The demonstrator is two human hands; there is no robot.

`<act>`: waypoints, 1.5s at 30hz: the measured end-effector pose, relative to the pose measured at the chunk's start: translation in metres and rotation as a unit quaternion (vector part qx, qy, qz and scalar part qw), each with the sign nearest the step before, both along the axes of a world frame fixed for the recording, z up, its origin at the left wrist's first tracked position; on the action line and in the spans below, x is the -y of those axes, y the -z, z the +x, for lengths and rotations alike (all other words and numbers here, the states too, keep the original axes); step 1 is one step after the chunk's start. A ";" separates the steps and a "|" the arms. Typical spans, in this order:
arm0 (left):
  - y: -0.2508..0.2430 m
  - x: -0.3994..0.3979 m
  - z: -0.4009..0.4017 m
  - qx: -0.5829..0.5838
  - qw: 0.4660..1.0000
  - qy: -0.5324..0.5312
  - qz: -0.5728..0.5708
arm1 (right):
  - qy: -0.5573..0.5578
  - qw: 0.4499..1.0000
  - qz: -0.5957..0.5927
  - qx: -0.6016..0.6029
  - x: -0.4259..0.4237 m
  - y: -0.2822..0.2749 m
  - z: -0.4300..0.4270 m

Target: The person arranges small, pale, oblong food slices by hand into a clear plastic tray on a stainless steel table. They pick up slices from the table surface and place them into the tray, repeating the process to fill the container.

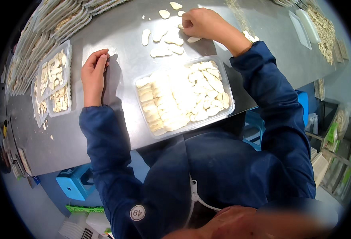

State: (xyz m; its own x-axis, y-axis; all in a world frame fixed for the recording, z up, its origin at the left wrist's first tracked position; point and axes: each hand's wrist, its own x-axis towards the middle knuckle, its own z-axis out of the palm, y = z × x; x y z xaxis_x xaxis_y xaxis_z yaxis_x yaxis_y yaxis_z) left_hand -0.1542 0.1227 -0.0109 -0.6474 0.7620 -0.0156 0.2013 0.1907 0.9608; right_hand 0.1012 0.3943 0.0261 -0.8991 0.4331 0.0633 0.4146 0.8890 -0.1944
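Note:
My right hand (200,24) is at the far side of the steel table, its fingertips bent down at a pale dried slice (180,26); whether they grip it is hidden. More pale slices (161,53) lie loose to its left and nearer me. My left hand (95,73) rests on the table at the left, fingers curled, thumb against the index finger; I cannot tell if anything is inside. Between my arms, close to the near edge, a clear plastic tray (229,111) holds slices, in overlapping rows at its left and more loosely at its right. Glare washes out its middle.
Stacked plastic trays (35,44) of slices fill the back left. Two smaller trays (69,98) of slices overlap below them. At the far right are a white tray (307,26) and a heap of small pieces (323,33). Blue plastic stools (74,182) stand below the table (109,131).

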 end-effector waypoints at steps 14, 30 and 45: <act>-0.004 0.000 0.005 0.007 1.000 -0.002 0.003 | -0.002 0.995 -0.083 -0.060 0.013 -0.022 0.044; -0.003 0.001 0.002 -0.010 1.000 -0.005 0.000 | 0.073 0.995 -0.071 -0.008 0.006 -0.010 0.106; 0.000 0.001 0.000 -0.009 1.000 -0.003 -0.006 | 0.066 0.997 0.044 0.020 0.016 -0.003 0.102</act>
